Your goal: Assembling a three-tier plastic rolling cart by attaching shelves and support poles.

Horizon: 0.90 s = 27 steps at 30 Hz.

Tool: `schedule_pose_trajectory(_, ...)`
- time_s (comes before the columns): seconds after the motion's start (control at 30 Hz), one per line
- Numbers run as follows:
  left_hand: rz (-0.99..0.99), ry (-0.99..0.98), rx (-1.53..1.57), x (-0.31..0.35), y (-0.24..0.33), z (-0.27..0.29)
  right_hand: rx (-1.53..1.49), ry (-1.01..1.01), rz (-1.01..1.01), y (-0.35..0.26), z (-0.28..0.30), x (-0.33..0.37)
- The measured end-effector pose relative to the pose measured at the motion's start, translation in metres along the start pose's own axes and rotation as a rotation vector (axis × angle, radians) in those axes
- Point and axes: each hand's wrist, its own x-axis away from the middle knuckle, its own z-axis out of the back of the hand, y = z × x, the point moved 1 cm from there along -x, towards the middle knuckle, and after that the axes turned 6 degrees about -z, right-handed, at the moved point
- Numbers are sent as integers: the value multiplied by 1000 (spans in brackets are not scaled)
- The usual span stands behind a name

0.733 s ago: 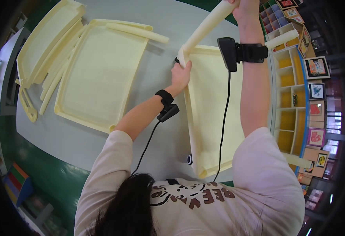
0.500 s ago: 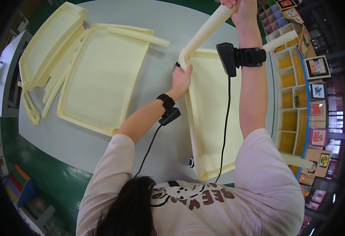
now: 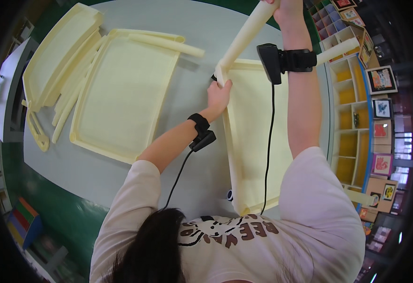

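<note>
My right hand (image 3: 289, 10), partly cut off by the top edge, is closed around the upper end of a cream plastic tube (image 3: 249, 35). The tube slants down to the far left corner of a cream shallow tray (image 3: 258, 141), where its lower end meets the corner. There my left hand (image 3: 219, 95) grips the tray's corner just below the tube, its fingers partly hidden behind the rim. Two more cream tubes stick out past the tray's right side, one far (image 3: 338, 51) and one near (image 3: 361, 197). A small caster wheel (image 3: 229, 194) shows at the near left corner.
Left on the grey table (image 3: 187, 89) lies a second cream tray (image 3: 121, 94) with a loose tube (image 3: 166, 44) across its far end. Beyond it are another tray (image 3: 60, 52), several narrow parts and a looped handle (image 3: 37, 129). A cubby shelf (image 3: 345, 118) with framed pictures lines the right.
My right hand and the tube's upper end have shifted slightly up and left. My left hand stays at the tray's corner.
</note>
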Motion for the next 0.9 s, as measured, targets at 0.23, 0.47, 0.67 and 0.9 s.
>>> schedule_pose_trajectory(0.23, 45, 18, -30, 1, -3, 3, 27, 12, 32, 0, -9, 9)
schedule_pose_trajectory(0.47, 27, 8, -56, 2, 0, 5, -55, -59, -32, 7, -7, -4)
schedule_pose_trajectory(0.67, 0, 9, -57, 0, -2, 1, -100, -97, -13, 7, 2, -4)
schedule_pose_trajectory(0.9, 24, -121, -138, -15, -19, 7, -66, -57, -11, 5, -3, 2)
